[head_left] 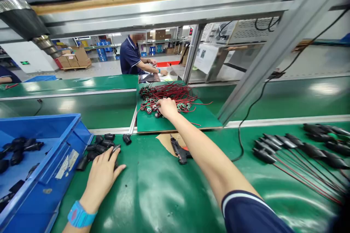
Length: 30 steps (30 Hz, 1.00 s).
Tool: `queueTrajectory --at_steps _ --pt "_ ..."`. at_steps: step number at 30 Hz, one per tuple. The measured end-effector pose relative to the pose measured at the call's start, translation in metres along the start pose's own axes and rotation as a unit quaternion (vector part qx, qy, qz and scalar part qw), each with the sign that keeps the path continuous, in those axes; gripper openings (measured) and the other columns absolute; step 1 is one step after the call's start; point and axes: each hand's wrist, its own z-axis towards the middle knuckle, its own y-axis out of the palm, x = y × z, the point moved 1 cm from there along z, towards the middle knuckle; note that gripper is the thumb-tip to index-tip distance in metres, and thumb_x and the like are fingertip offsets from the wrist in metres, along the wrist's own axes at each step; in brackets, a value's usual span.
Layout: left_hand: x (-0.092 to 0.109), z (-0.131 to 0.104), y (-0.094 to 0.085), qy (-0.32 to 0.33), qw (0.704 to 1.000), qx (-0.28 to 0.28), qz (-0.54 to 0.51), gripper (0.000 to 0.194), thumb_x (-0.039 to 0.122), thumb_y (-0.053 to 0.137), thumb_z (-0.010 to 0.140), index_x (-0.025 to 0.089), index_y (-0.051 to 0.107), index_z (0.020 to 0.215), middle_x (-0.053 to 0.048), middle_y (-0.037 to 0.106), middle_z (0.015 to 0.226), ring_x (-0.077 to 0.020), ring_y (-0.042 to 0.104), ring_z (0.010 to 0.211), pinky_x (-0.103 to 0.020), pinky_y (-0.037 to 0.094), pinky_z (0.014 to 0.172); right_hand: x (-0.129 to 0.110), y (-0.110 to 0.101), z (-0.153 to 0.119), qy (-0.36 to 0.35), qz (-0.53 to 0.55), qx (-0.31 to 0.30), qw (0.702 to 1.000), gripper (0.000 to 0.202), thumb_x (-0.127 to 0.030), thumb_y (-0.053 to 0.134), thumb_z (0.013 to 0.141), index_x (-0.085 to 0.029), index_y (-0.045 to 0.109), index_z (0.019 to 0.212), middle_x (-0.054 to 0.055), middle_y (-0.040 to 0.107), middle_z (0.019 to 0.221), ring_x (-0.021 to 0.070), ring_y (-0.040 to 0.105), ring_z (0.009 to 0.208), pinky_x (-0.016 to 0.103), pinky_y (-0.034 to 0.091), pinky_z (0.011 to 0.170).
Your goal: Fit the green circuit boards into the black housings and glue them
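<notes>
My left hand (104, 171), with a blue watch on its wrist, reaches over a group of black plastic caps (100, 148) on the green table. Its thumb and fingers are apart around one dark cap, and I cannot tell whether they grip it. My right arm stretches forward to a green board, where my right hand (167, 108) is at the near edge of a pile of small round parts with red wires (175, 94). The fingertips of that hand are bent down among the parts, and what they hold is hidden.
A blue bin (51, 185) with black caps stands at the left. A black glue gun (179, 151) lies on cardboard beside my right forearm. Black housings with wires (265, 149) lie at the right. A metal post slants up behind them. Another person (131, 56) works beyond the board.
</notes>
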Motion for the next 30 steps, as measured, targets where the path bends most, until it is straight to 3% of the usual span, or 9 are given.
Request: queueTrajectory --at_steps 2,5,8,11,15,22,30 --pt "-0.001 -0.007 0.002 0.017 0.999 -0.023 -0.024 0.057 0.027 0.065 0.092 0.019 0.053 0.146 -0.018 0.057 0.149 -0.0340 0.064 0.125 -0.048 0.054 0.103 -0.004 0.001 0.010 0.028 -0.016 -0.027 0.999 0.035 -0.038 0.063 0.100 -0.019 0.061 0.129 0.010 0.062 0.131 0.0234 0.065 0.111 0.045 0.057 0.094" --pt "-0.001 -0.015 0.001 0.020 0.996 -0.060 -0.062 0.055 0.010 0.055 0.091 0.026 0.055 0.143 -0.013 0.054 0.152 -0.0279 0.069 0.118 -0.042 0.058 0.100 -0.004 0.003 0.016 0.055 -0.028 -0.062 0.996 0.037 -0.038 0.064 0.099 -0.017 0.061 0.129 0.011 0.063 0.130 0.0238 0.065 0.110 0.046 0.057 0.093" --pt "0.006 -0.014 -0.008 0.017 0.990 -0.111 -0.091 0.044 0.008 0.042 0.096 0.026 0.063 0.130 -0.011 0.059 0.147 -0.0239 0.076 0.101 -0.036 0.063 0.086 -0.003 0.004 0.014 0.055 -0.014 -0.081 0.995 0.036 -0.038 0.064 0.099 -0.017 0.061 0.129 0.011 0.063 0.130 0.0236 0.065 0.110 0.045 0.057 0.093" --pt "0.019 -0.010 -0.017 0.040 0.983 -0.141 -0.108 0.038 0.011 0.045 0.098 0.024 0.063 0.129 -0.012 0.060 0.142 -0.0249 0.076 0.097 -0.037 0.063 0.084 0.001 0.004 0.013 0.046 0.018 -0.086 0.995 0.037 -0.038 0.063 0.099 -0.017 0.061 0.130 0.010 0.063 0.129 0.0235 0.066 0.109 0.045 0.058 0.092" --pt "0.031 -0.007 -0.022 0.065 0.979 -0.144 -0.132 0.038 0.013 0.049 0.099 0.025 0.059 0.133 -0.012 0.058 0.144 -0.0247 0.075 0.099 -0.038 0.063 0.086 0.010 0.000 0.014 0.036 0.051 -0.097 0.993 0.037 -0.038 0.063 0.099 -0.017 0.060 0.130 0.010 0.063 0.129 0.0233 0.066 0.109 0.045 0.058 0.092" --pt "0.033 -0.007 -0.022 0.069 0.978 -0.137 -0.141 0.037 0.014 0.049 0.099 0.024 0.058 0.133 -0.012 0.058 0.142 -0.0260 0.074 0.101 -0.040 0.063 0.087 0.015 -0.003 0.011 0.009 0.068 -0.115 0.991 0.037 -0.036 0.064 0.099 -0.017 0.060 0.131 0.010 0.065 0.126 0.0226 0.067 0.106 0.044 0.059 0.090" --pt "0.031 -0.006 -0.023 0.068 0.976 -0.100 -0.179 0.031 0.014 0.054 0.095 0.026 0.059 0.124 -0.009 0.061 0.134 -0.0217 0.074 0.091 -0.034 0.062 0.080 -0.025 0.002 0.027 0.023 0.055 -0.087 0.994 0.035 -0.038 0.063 0.099 -0.017 0.062 0.127 0.010 0.064 0.127 0.0232 0.066 0.109 0.045 0.057 0.093"
